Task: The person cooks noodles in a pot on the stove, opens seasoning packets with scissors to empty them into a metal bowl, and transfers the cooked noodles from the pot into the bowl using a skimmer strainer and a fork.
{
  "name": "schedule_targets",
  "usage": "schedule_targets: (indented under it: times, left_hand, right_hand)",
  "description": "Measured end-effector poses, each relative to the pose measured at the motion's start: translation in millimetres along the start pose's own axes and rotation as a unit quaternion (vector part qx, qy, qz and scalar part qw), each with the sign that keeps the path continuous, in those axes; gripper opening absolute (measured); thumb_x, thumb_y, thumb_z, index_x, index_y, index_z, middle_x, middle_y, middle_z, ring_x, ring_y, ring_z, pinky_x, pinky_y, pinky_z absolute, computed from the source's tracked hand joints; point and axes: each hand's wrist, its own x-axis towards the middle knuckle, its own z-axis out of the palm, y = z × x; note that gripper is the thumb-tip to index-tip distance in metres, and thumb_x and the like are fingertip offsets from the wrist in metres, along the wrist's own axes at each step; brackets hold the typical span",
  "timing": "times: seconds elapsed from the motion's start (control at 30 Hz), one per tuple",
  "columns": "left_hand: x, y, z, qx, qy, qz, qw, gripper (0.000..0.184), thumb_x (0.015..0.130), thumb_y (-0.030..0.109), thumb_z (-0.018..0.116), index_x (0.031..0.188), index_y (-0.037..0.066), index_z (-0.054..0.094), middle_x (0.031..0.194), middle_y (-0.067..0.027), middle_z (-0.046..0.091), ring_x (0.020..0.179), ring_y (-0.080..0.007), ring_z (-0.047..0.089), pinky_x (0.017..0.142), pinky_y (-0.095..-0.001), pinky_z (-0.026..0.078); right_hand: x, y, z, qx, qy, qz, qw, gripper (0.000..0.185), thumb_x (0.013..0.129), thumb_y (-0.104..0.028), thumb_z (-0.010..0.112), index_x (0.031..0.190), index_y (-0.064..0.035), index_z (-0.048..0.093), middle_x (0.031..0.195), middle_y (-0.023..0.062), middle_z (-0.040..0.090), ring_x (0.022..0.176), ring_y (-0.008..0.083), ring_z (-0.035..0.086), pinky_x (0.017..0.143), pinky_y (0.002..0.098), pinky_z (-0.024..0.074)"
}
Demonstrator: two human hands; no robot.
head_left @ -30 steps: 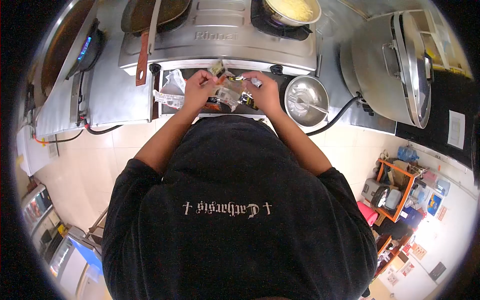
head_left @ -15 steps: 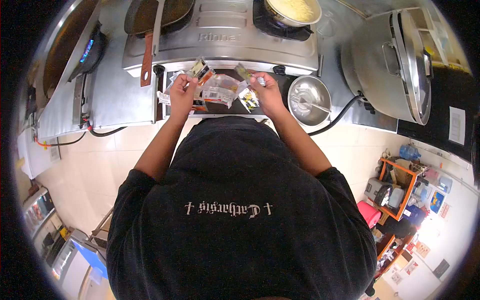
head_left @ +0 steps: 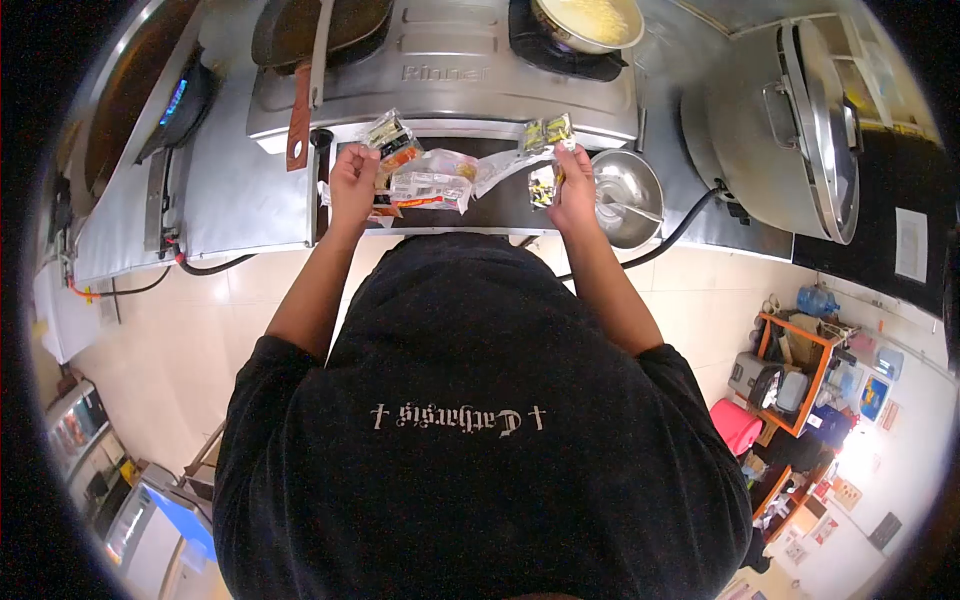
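Left hand (head_left: 355, 185) pinches a sachet (head_left: 388, 138) by its edge at the stove's (head_left: 430, 105) front, likely for a light grip; right hand (head_left: 573, 190) pinches sachets (head_left: 547, 133), farther right. Wrappers (head_left: 430, 190) lie between, before the stove; bowl (head_left: 647, 182) near its right corner.

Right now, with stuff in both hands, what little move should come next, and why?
Maybe set down the yellow-green packets from the right hand. The left hand holds orange-and-black packaging too, so neither looks free, and the dark surface between them has a bare patch.
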Motion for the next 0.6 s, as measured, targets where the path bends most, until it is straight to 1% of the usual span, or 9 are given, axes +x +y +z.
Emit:
schedule_targets:
  times: [0.13, 0.27, 0.3, 0.33, 0.4, 0.43, 0.53, 0.57, 0.6]
  left_hand:
    - [4, -3, -12, 0.208, -0.017, 0.073, 0.975, 0.013, 0.093, 0.01, 0.062, 0.092, 0.004, 0.051, 0.077, 0.001, 0.054, 0.071, -0.0039, 0.05, 0.06, -0.0208, 0.04]
    - [2, -9, -19, 0.445, -0.031, 0.118, 0.887, 0.022, 0.09, 0.023, 0.067, 0.096, 0.006, 0.054, 0.079, -0.0118, 0.064, 0.065, -0.0285, 0.064, 0.06, -0.0392, 0.048]
    - [-3, 8, -13, 0.465, -0.046, 0.083, 0.88, 0.027, 0.088, 0.03, 0.068, 0.097, 0.008, 0.056, 0.082, -0.0148, 0.066, 0.071, -0.038, 0.064, 0.064, -0.0463, 0.049]
    - [-7, 21, -7, 0.483, -0.046, 0.008, 0.874, 0.03, 0.088, 0.031, 0.067, 0.104, 0.008, 0.057, 0.089, -0.0156, 0.067, 0.078, -0.0372, 0.065, 0.069, -0.0456, 0.05]
    - [-10, 22, -4, 0.517, 0.019, 0.146, 0.843, 0.038, 0.088, 0.032, 0.066, 0.116, 0.007, 0.057, 0.103, -0.0184, 0.065, 0.092, -0.0384, 0.064, 0.078, -0.0458, 0.05]
    - [-11, 29, -4, 0.578, 0.03, 0.223, 0.784, 0.046, 0.088, 0.03, 0.067, 0.124, 0.005, 0.054, 0.117, -0.0201, 0.061, 0.105, -0.0393, 0.06, 0.086, -0.0465, 0.048]
    - [-15, 56, 10, 0.495, -0.017, 0.246, 0.833, 0.047, 0.088, 0.026, 0.067, 0.127, 0.004, 0.053, 0.124, -0.0184, 0.059, 0.11, -0.0351, 0.059, 0.09, -0.0442, 0.048]
    - [-19, 60, 22, 0.343, -0.088, 0.15, 0.923, 0.048, 0.088, 0.023, 0.068, 0.129, 0.004, 0.051, 0.125, -0.0152, 0.059, 0.112, -0.0289, 0.059, 0.092, -0.0396, 0.048]
    - [-22, 76, 41, 0.229, -0.174, 0.111, 0.951, 0.048, 0.089, 0.023, 0.068, 0.129, 0.003, 0.051, 0.124, -0.0147, 0.059, 0.111, -0.0255, 0.059, 0.092, -0.0373, 0.048]
  right_hand:
    - [2, -11, -19, 0.016, 0.026, -0.062, 0.998, 0.005, 0.092, -0.011, 0.062, 0.092, -0.0117, 0.057, 0.074, -0.0023, 0.059, 0.063, 0.0071, 0.056, 0.056, 0.025, 0.0475]
    - [-6, -26, -37, -0.052, 0.033, -0.083, 0.995, 0.008, 0.093, -0.01, 0.061, 0.088, -0.0131, 0.055, 0.069, -0.0025, 0.056, 0.058, 0.0056, 0.051, 0.054, 0.0233, 0.0445]
    - [-9, -30, -39, -0.046, 0.038, -0.07, 0.996, 0.009, 0.093, -0.01, 0.061, 0.088, -0.0133, 0.055, 0.069, -0.0027, 0.055, 0.057, 0.0056, 0.051, 0.053, 0.0232, 0.044]
    - [-14, -36, -35, -0.039, 0.042, -0.057, 0.997, 0.009, 0.093, -0.01, 0.061, 0.088, -0.0135, 0.054, 0.069, -0.0028, 0.055, 0.057, 0.0056, 0.051, 0.053, 0.0232, 0.0436]
    - [-27, -45, -31, -0.037, 0.009, -0.036, 0.999, 0.009, 0.093, -0.009, 0.062, 0.089, -0.0129, 0.055, 0.069, -0.0032, 0.055, 0.058, 0.0051, 0.051, 0.053, 0.022, 0.0431]
    - [-32, -50, -28, -0.057, -0.001, -0.024, 0.998, 0.008, 0.093, -0.01, 0.063, 0.09, -0.0121, 0.055, 0.069, -0.0031, 0.055, 0.058, 0.0055, 0.051, 0.054, 0.0218, 0.0431]
    - [-37, -55, -17, -0.123, -0.045, -0.016, 0.991, 0.008, 0.092, -0.009, 0.063, 0.092, -0.01, 0.055, 0.07, -0.002, 0.056, 0.062, 0.0069, 0.053, 0.058, 0.0223, 0.0436]
    - [-38, -54, -12, -0.171, -0.08, -0.017, 0.982, 0.007, 0.092, -0.008, 0.062, 0.093, -0.0087, 0.055, 0.071, -0.0008, 0.058, 0.064, 0.0077, 0.055, 0.06, 0.0231, 0.0441]
    - [-41, -54, -2, -0.169, -0.08, -0.015, 0.982, 0.007, 0.092, -0.008, 0.062, 0.093, -0.0087, 0.055, 0.071, -0.0008, 0.058, 0.064, 0.0077, 0.055, 0.06, 0.0231, 0.0441]
